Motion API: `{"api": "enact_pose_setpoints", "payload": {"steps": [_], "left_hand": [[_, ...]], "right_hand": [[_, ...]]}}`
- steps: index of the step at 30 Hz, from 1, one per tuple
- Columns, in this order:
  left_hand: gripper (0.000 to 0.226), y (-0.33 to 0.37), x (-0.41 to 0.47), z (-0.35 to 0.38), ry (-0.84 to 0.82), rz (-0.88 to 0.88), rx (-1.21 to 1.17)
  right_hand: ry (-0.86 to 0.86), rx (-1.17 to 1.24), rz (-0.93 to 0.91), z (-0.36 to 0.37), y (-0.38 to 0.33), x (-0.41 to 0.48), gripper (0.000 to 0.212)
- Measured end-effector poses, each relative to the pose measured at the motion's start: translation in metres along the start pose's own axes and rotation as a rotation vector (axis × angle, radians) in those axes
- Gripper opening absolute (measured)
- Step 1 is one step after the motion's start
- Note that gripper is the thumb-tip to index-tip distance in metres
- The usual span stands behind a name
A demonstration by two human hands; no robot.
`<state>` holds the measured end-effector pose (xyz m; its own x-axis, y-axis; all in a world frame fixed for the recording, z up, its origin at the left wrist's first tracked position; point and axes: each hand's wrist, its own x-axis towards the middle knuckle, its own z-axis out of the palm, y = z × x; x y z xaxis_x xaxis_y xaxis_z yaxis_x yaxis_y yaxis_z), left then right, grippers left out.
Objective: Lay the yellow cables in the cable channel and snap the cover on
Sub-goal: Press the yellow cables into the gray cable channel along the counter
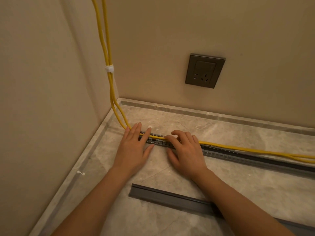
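Left grip (134,145): open and flat, fingers straight, pressing the cables (238,148) onto the left end of the channel (221,155).
Right grip (185,150): just at 3 o'clock of the left one; fingers bent, tips on the cables over the channel, thumb on its near side. I cannot tell whether it pinches or only presses.
Cables: two, yellow. They drop down the corner at 11 o'clock, bound by a white tie (109,68), bend under the left grip and run toward 4 o'clock. Between the grips they lie in the channel; past the right grip they ride along its far edge.
Channel: grey, slotted walls, top open, on the floor (238,181).
Cover (170,198): grey strip on the floor at 6 o'clock of the grips, apart from the channel, partly under the right forearm.
Outlet (204,70): on the wall at 12 o'clock of the right grip.
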<state>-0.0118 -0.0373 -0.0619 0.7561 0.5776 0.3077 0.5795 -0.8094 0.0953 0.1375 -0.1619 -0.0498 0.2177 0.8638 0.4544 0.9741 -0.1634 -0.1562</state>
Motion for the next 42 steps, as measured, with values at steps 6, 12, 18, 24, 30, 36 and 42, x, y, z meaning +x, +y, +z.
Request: {"api": "enact_pose_setpoints", "payload": {"steps": [6,12,18,24,30,36,42], "left_hand": [[0.054,0.013,-0.001,0.007,-0.012,-0.034,0.069],[0.054,0.015,-0.002,0.007,0.001,-0.052,-0.001],[0.052,0.016,-0.002,0.007,-0.002,-0.078,-0.029],[0.051,0.015,-0.002,0.009,-0.014,-0.082,-0.018],[0.051,0.015,-0.002,0.008,-0.025,-0.091,-0.011],[0.059,0.015,-0.004,0.009,0.006,-0.147,-0.058],[0.063,0.016,-0.004,0.008,0.007,-0.193,0.003]], "right_hand": [[0.022,0.037,0.179,-0.009,0.015,-0.008,0.031],[-0.064,-0.033,0.327,-0.031,0.055,-0.017,0.03],[-0.258,0.091,0.441,-0.044,0.087,-0.016,0.032],[-0.13,0.138,0.403,-0.049,0.084,-0.012,0.024],[0.05,0.026,0.316,-0.049,0.071,-0.025,0.021],[0.29,0.036,0.205,-0.035,0.063,-0.038,0.014],[0.209,-0.014,0.012,-0.024,0.06,-0.043,0.024]]}}
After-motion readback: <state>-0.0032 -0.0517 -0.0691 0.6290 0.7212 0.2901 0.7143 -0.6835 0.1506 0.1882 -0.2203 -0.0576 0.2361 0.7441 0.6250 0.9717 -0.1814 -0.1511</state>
